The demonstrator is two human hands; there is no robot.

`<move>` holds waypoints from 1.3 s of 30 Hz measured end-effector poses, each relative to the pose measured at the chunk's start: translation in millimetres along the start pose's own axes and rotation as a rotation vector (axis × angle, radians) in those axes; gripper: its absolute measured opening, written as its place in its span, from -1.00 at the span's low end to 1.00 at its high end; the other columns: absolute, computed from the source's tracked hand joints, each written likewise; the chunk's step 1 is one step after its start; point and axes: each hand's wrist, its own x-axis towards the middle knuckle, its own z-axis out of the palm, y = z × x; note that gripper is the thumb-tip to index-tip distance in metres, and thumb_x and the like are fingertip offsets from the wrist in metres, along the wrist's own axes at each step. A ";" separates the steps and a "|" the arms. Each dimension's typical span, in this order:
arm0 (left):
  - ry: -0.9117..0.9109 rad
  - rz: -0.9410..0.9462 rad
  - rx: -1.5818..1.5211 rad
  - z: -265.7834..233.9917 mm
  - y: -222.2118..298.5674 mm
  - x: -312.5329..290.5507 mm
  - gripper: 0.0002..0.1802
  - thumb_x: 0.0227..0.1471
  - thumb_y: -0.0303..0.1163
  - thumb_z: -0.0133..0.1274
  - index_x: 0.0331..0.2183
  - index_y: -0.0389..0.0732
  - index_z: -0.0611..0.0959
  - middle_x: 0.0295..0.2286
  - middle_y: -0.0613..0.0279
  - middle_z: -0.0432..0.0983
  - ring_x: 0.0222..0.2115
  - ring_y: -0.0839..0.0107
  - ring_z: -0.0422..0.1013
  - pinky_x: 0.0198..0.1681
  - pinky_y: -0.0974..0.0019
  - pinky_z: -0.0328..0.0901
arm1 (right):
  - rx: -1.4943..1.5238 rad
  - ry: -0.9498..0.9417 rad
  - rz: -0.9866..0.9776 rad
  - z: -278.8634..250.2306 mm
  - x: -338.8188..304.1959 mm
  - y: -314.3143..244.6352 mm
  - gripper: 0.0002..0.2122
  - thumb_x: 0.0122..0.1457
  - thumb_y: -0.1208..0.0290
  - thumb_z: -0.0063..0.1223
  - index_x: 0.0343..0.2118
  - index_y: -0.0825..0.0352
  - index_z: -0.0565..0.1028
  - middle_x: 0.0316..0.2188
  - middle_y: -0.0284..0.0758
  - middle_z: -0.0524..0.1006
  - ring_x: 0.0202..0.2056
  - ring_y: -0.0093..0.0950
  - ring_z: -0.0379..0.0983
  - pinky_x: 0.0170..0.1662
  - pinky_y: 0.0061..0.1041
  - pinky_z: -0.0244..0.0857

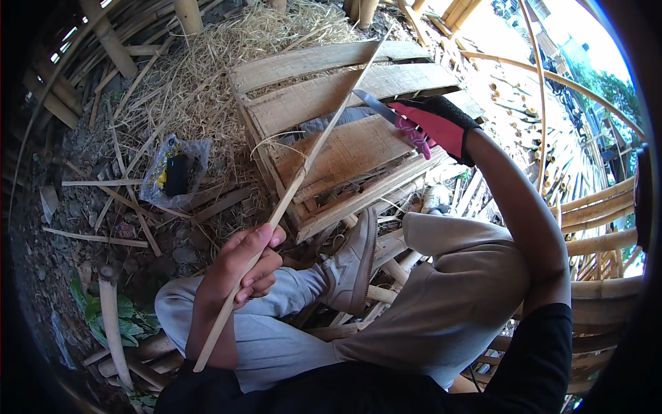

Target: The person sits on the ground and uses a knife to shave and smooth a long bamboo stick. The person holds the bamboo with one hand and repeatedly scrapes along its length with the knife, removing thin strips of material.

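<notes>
My bare left hand (pixel 249 263) is closed round a long, thin bamboo strip (pixel 312 160), gripping it toward its lower end. The strip slants up and away over a slatted wooden crate (pixel 352 157), and a thin curl of fibre stands off its middle. In a pink and black glove, my right hand (pixel 438 124) grips a knife with a pink patterned handle (pixel 412 135). Its grey blade (pixel 373 104) points up and left, with the tip close beside the strip; whether they touch I cannot tell.
Straw and shavings (pixel 207 76) are heaped behind and left of the crate. A clear plastic bag (pixel 176 171) with a black and yellow thing inside lies at left. Cut bamboo poles (pixel 600 243) stand at right. My crossed legs (pixel 441 297) sit close before the crate.
</notes>
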 end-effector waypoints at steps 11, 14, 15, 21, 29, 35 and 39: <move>-0.018 0.010 0.035 -2.4 -2.1 2.6 -0.58 0.28 0.01 -0.22 -0.33 -0.19 0.27 -0.84 0.50 0.10 -0.94 0.74 0.01 -0.91 0.63 -0.10 | -0.221 0.137 -0.025 3.7 3.4 -1.0 -0.52 0.19 -0.06 0.03 -0.11 0.32 0.56 -0.37 -0.37 0.56 -0.42 -0.62 0.45 -0.38 -0.60 0.37; -0.019 -0.006 0.042 -0.4 -2.6 5.2 -0.60 0.28 -0.01 -0.22 -0.33 -0.17 0.30 -0.83 0.49 0.10 -0.93 0.72 0.00 -0.88 0.61 -0.11 | -0.402 0.532 -0.355 10.2 7.9 5.3 -0.48 0.15 -0.09 0.06 -0.01 0.25 0.53 -0.25 -0.25 0.62 -0.34 -0.51 0.56 -0.22 -0.53 0.42; -0.007 -0.020 0.045 0.7 -2.9 6.8 -0.63 0.29 -0.03 -0.22 -0.34 -0.15 0.33 -0.83 0.49 0.09 -0.92 0.70 -0.01 -0.86 0.59 -0.12 | -0.299 0.455 -0.399 15.3 6.4 2.9 -0.49 0.14 -0.08 0.09 -0.02 0.24 0.54 -0.22 -0.25 0.61 -0.27 -0.49 0.57 -0.17 -0.52 0.41; 0.006 -0.017 0.042 -1.7 -6.8 5.2 -0.64 0.29 -0.03 -0.23 -0.35 -0.12 0.35 -0.84 0.49 0.09 -0.92 0.69 -0.02 -0.85 0.56 -0.12 | -0.511 0.041 -0.537 81.9 -36.6 -71.5 -0.57 0.06 0.02 0.24 -0.08 0.16 0.56 -0.30 -0.28 0.60 -0.27 -0.44 0.56 -0.14 -0.48 0.41; 0.034 0.016 0.107 0.1 -10.0 7.7 -0.64 0.27 -0.01 -0.18 -0.35 -0.12 0.36 -0.85 0.50 0.11 -0.93 0.71 0.01 -0.86 0.59 -0.11 | -0.541 0.068 -0.651 112.2 -39.4 -64.4 -0.54 0.09 -0.03 0.15 -0.14 0.30 0.56 -0.31 -0.17 0.60 -0.23 -0.29 0.57 -0.14 -0.39 0.42; 0.045 0.031 0.113 1.1 -11.1 7.5 -0.61 0.25 0.01 -0.12 -0.35 -0.14 0.36 -0.86 0.50 0.12 -0.94 0.71 0.04 -0.88 0.60 -0.12 | -0.504 0.047 -0.527 110.6 -44.3 -76.0 -0.52 0.01 -0.07 0.19 -0.22 0.31 0.57 -0.32 -0.16 0.60 -0.22 -0.23 0.56 -0.12 -0.35 0.42; 0.115 0.025 0.206 9.6 -11.1 7.5 -0.60 0.24 0.03 -0.10 -0.38 -0.12 0.37 -0.86 0.51 0.11 -0.94 0.72 0.02 -0.87 0.59 -0.12 | -0.643 -0.012 -0.439 110.9 -46.4 -84.3 -0.48 0.00 -0.10 0.19 -0.21 0.34 0.56 -0.29 -0.18 0.60 -0.20 -0.28 0.55 -0.11 -0.37 0.41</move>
